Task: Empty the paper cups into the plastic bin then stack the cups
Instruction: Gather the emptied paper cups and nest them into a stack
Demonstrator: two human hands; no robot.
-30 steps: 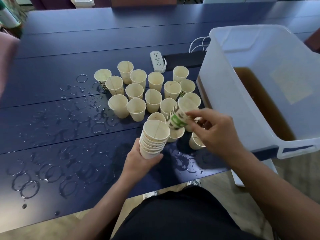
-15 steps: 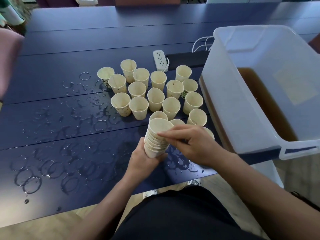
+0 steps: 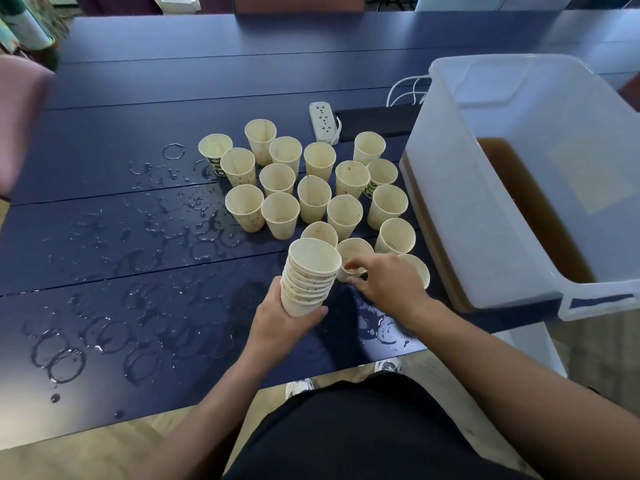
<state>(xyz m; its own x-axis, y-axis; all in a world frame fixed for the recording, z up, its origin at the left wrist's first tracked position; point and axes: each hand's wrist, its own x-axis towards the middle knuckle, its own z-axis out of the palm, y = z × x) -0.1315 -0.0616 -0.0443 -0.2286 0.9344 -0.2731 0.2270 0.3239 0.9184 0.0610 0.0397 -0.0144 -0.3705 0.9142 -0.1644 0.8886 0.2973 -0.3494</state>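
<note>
My left hand (image 3: pixel 280 322) grips the base of a stack of nested paper cups (image 3: pixel 310 277), tilted a little above the table's near edge. Just right of it my right hand (image 3: pixel 389 284) reaches over a single paper cup (image 3: pixel 355 252), index finger at its rim and thumb against its side. Several empty upright paper cups (image 3: pixel 313 197) stand clustered behind on the dark blue table (image 3: pixel 138 98). The translucent plastic bin (image 3: pixel 519 188) at the right holds brown liquid.
A white power strip (image 3: pixel 323 121) and white cables lie behind the cups beside the bin. Water rings and puddles cover the table's left and front. A pink chair back (image 3: pixel 19 123) shows at the far left. The bin overhangs the table's front edge.
My right hand pushed a printed cup onto the stack, let go, and moved right to a single cup on the table. The stack in my left hand stayed in place.
</note>
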